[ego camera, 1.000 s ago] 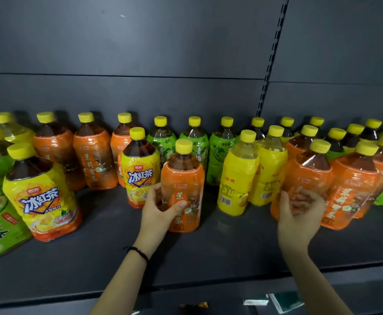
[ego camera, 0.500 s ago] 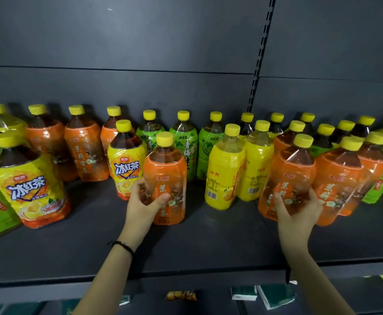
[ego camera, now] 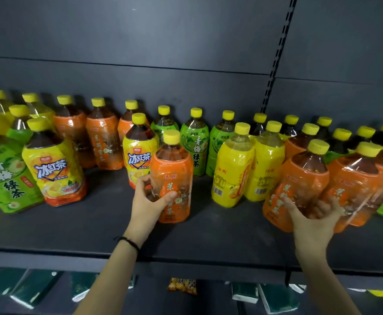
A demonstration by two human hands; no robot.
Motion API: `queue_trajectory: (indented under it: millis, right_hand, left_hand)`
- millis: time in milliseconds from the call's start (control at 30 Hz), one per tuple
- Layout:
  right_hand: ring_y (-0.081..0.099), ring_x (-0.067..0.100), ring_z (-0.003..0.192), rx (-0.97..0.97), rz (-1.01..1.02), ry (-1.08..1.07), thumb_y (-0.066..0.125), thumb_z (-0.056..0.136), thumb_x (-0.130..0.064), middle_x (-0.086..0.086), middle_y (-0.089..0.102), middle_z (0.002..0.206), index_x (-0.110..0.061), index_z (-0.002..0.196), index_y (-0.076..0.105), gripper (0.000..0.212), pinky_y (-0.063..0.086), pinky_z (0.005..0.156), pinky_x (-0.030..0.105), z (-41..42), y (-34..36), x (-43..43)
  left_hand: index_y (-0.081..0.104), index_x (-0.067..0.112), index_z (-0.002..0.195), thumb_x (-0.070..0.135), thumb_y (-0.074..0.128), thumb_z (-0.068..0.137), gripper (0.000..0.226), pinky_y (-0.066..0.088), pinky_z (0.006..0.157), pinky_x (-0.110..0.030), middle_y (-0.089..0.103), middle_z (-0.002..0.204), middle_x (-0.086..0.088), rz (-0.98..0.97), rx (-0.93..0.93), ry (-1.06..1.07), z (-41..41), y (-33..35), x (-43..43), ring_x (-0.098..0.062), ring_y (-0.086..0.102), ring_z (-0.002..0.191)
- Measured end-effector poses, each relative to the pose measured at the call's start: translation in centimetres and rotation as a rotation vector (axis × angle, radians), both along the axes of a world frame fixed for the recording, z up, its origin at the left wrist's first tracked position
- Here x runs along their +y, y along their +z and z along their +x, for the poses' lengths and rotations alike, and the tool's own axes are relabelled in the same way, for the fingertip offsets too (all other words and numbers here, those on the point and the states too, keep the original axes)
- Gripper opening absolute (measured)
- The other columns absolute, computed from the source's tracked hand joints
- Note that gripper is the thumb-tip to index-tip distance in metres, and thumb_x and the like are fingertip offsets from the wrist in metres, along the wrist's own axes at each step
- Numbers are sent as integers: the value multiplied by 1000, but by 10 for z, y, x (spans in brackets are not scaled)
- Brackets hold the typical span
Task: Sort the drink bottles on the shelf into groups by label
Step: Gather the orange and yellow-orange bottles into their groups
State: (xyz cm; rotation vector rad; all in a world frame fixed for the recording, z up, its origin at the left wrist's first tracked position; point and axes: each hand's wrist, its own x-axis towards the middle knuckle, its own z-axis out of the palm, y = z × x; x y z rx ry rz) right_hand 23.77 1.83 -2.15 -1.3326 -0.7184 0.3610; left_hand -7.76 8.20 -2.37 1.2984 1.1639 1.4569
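Dark shelf, dark back panel, yellow-capped bottles crowding it.
My left hand grips a centre orange bottle; my right hand, fingers spread, cups another orange-label bottle at 3 o'clock.

left hand grips orange bottle | right hand against tilted orange bottle | shelf

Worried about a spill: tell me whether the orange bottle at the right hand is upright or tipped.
Tipped. The orange bottle leans right, its yellow cap off-centre above its base, while the right hand steadies its lower part.
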Motion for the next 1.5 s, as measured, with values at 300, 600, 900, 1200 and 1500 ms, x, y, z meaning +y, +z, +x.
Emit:
queue_trajectory:
  millis: [300, 600, 900, 1200, 1500]
  right_hand:
    - [51, 16, 119, -101, -129, 321, 83, 59, -38, -5, 46, 135, -30, 136, 44, 87, 46, 99, 39, -74, -2, -17]
    - [58, 9, 116, -71, -152, 604, 82, 44, -68, -11, 58, 128, -53, 120, 47, 85, 50, 97, 42, -188, -6, 2]
    - [55, 3, 116, -146, -197, 777, 80, 59, -50, -17, 57, 126, -47, 129, 39, 81, 50, 92, 27, -262, 11, 32]
    - [56, 5, 113, -175, -216, 786, 79, 55, -50, -16, 57, 123, -48, 120, 41, 75, 50, 92, 28, -259, 12, 47]
    - [56, 9, 118, -184, -247, 823, 79, 48, -66, -12, 57, 130, -40, 134, 40, 97, 50, 100, 41, -258, 7, 60]
  left_hand:
    - [45, 39, 113, 54, 80, 46, 77, 50, 92, -37, 58, 120, 11, -3, 24, -42, -19, 4, -14, -10, 58, 111]
    - [48, 40, 111, 58, 79, 49, 72, 52, 82, -25, 63, 113, 14, -8, 63, 65, -104, 2, -34, -1, 62, 101]
    - [50, 24, 131, 60, 77, 65, 80, 51, 95, -41, 63, 122, 5, -30, 119, 203, -159, 4, -12, -15, 59, 111]
    - [41, 20, 138, 48, 65, 76, 72, 48, 94, -31, 56, 126, 6, -23, 175, 132, -139, 17, 33, -14, 55, 116]
    - [27, 18, 145, 45, 59, 87, 71, 41, 106, -48, 44, 145, -6, -105, 256, 208, -146, 21, 67, -28, 46, 130]
